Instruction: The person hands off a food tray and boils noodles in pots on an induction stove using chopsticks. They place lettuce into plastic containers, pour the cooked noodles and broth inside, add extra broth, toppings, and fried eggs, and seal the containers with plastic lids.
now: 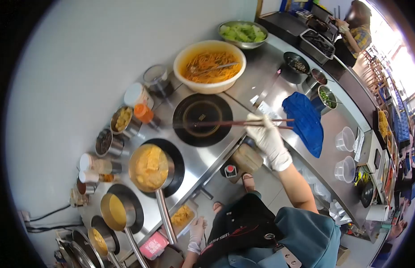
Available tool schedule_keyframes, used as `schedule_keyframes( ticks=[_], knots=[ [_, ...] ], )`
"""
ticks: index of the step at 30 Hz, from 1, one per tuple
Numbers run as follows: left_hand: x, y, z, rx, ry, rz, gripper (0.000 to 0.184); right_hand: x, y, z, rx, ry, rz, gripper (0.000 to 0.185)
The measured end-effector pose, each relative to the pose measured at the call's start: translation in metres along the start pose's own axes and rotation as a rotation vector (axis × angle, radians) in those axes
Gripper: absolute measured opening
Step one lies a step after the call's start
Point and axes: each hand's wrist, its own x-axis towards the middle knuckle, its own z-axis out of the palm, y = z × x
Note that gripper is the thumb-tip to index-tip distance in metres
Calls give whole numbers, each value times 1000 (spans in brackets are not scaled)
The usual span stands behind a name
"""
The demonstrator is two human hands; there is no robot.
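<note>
My right hand (268, 140), in a white glove, is closed around a pair of long brown chopsticks (238, 123). Their far ends reach left over a black induction plate (203, 119) with nothing standing on it. Low beside the counter's front edge hangs my left hand (197, 231), also gloved, its fingers loosely apart and holding nothing I can see. It is nearest a tub of yellow food (182, 216) and the long handle (166, 216) of a saucepan (168, 172). Pale yellow pieces in liquid (150, 167) fill that saucepan.
Two smaller pans (131, 213) (110, 241) stand at lower left. Behind the plate sit a large bowl of orange noodles (209, 87) and a bowl of lettuce (250, 44). A blue cloth (306, 125) and plastic cups (345, 139) lie rightward. Another person (357, 38) stands at upper right.
</note>
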Motion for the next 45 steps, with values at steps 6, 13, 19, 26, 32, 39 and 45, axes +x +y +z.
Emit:
schedule_keyframes(
  ticks=[6,13,19,26,32,39,45],
  knots=[
    [25,48,54,5,137,81,23,82,-200,12,-474,127,-763,33],
    [43,89,141,-42,252,28,24,258,-331,-22,-992,189,-1027,15],
    [36,119,206,45,211,0,25,369,-344,-57,-1034,211,-1054,13],
    [40,118,236,50,177,-4,26,386,-362,-81,-890,279,-1020,12],
    [47,153,260,140,152,67,25,345,-394,-63,-595,238,-1002,14],
    [34,250,308,541,27,382,23,254,-423,-55,-553,127,-1098,14],
    [55,277,392,400,-452,495,19,33,-464,-80,-931,262,-1182,24]
  ],
)
